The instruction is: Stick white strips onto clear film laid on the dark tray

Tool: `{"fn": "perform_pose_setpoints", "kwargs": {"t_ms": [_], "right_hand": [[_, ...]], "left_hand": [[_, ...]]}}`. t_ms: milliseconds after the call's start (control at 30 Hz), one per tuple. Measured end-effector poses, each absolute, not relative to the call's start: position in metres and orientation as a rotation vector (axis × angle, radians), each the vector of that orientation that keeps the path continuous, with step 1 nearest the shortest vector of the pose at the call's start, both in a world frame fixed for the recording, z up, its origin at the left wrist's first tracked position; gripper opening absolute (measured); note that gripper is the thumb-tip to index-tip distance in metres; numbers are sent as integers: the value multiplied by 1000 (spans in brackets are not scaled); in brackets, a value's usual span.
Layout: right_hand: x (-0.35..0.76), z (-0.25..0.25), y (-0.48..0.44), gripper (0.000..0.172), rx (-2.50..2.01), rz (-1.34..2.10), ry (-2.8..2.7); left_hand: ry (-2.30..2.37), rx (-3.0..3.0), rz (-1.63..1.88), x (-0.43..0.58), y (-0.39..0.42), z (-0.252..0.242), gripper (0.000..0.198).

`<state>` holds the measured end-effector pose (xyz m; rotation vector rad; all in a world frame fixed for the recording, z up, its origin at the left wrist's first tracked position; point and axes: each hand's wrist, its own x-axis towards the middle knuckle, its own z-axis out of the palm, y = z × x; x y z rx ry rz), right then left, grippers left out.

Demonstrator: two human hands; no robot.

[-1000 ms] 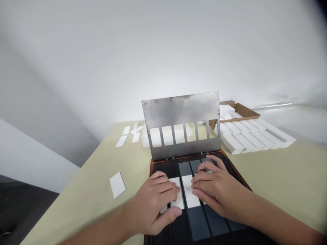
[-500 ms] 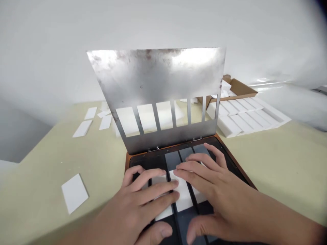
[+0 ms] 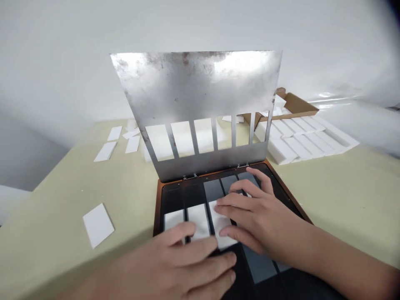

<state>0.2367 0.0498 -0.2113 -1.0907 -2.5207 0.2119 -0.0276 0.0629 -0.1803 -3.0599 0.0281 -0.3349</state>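
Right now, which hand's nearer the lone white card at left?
Left. The left hand is right of the white card; the right hand is farther right, over the black tray.

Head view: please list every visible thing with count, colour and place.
wall: count unclear, whitish, background
table: 1, yellowish, below
base: 1, black, brown-rimmed, on table
metal plate: 1, silvery, raised behind base
hinges: 2, metallic, plate's bottom edge
cards: at least 3, white, in base
panels: several, bluish, in base
loose card: 1, white, near left
far cards: several, white, far left
blocks: two rows, white, right
box: 1, brown, far right, holding white pieces
items: unclear number, white, behind plate
left hand: 1, bare, over base
right hand: 1, bare, over cards
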Motion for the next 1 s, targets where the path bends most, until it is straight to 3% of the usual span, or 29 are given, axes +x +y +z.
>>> {"fn": "perform_pose_setpoints", "kwargs": {"t_ms": [133,300,367,433,667,833,1000], "right_hand": [[237,-210,49,28,-1086,215,-2482],[240,-204,47,60,-1050,224,-2510],[240,-205,47,80,-1037,195,-2522],[240,-207,48,88,-1041,173,-2531],[241,-212,49,69,-1071,188,-2521],[241,-211,48,57,-1095,189,-2515],[240,-211,48,46,-1094,171,-2510]], "left_hand": [[-202,-3063,-405,-29,62,-188,44],[-336,-3104,-467,-27,61,-188,61],[-395,-3092,-502,-26,61,-189,58],[-470,-3074,-538,-28,60,-192,55],[-524,-3059,-534,-37,58,-201,56],[-116,-3004,-703,-38,60,-201,31],[-110,-3008,-599,-39,62,-206,37]]}}
